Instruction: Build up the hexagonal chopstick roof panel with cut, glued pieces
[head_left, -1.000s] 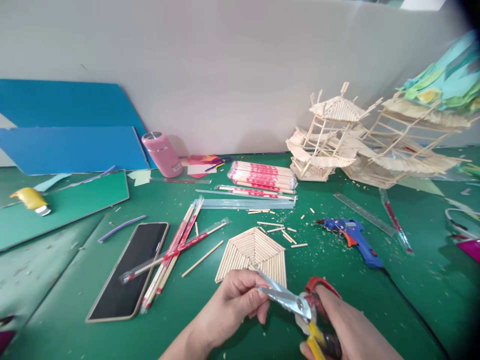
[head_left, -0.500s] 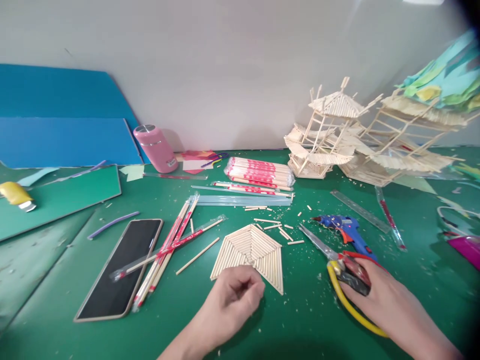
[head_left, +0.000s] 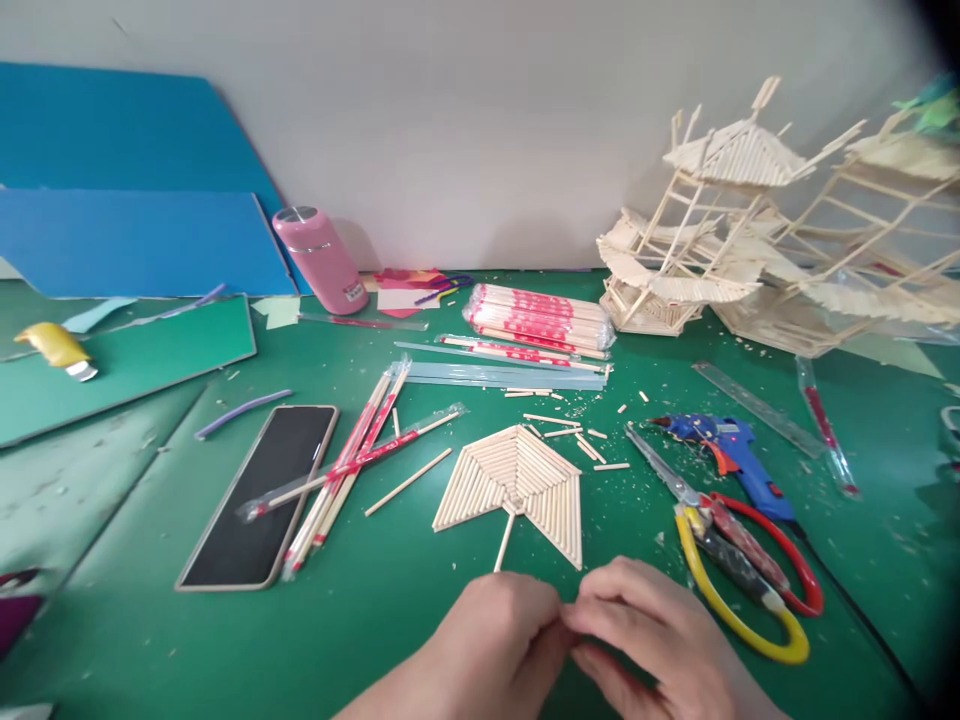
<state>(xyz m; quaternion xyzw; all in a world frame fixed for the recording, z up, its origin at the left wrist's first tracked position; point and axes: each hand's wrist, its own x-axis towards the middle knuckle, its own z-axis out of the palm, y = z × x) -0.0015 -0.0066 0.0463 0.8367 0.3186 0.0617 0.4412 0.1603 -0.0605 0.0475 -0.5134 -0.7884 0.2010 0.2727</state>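
My left hand (head_left: 501,640) and my right hand (head_left: 651,640) meet at the bottom centre, fingertips pinched together just above the green table (head_left: 420,620). Whatever sits between the fingertips is hidden. Just beyond them lies a flat fan-shaped panel of glued wooden sticks (head_left: 517,485), with one loose stick (head_left: 504,541) pointing from it toward my left hand. Scissors with red and yellow handles (head_left: 731,550) lie on the table to the right of my right hand, apart from it.
A blue glue gun (head_left: 724,448) and a clear ruler (head_left: 757,408) lie right of the panel. Packs of wrapped chopsticks (head_left: 536,320), loose sticks (head_left: 352,470), a phone (head_left: 262,495), a pink flask (head_left: 319,258), blue boards (head_left: 135,240) and stick-built model pavilions (head_left: 720,230) ring the work area.
My right hand let go of the scissors, which now lie on the table, and moved left to meet my left hand. A loose stick now lies below the panel. The view shifted slightly.
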